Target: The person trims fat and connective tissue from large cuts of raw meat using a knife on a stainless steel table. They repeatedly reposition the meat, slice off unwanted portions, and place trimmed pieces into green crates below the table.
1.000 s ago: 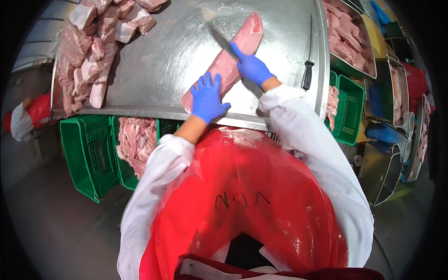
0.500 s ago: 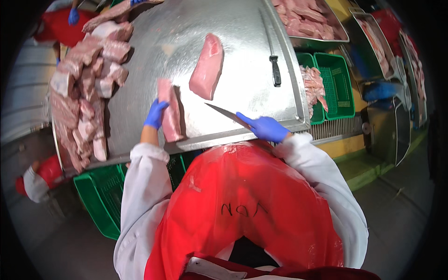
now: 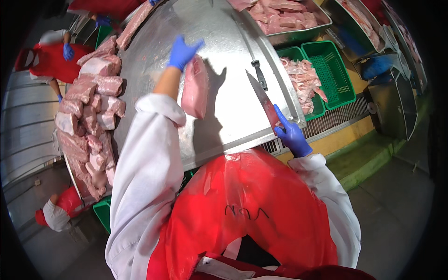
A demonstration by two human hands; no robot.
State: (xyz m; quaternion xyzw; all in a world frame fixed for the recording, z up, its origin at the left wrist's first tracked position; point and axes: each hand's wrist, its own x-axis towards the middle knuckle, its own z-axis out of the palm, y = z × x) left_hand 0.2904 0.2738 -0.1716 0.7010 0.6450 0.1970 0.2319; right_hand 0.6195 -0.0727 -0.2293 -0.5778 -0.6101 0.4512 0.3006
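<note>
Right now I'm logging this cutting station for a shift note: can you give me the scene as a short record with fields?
Surface: steel table
Left hand: left hand in blue glove, open, fingers spread, raised over the table beside the meat slab
Right hand: right hand in blue glove, gripping the knife, blade pointing away over the table's near edge
Spare tool: second knife lying on the table
Left of table: heap of meat cuts
Right of table: green crates with trimmings; metal tray of cuts behind
</note>
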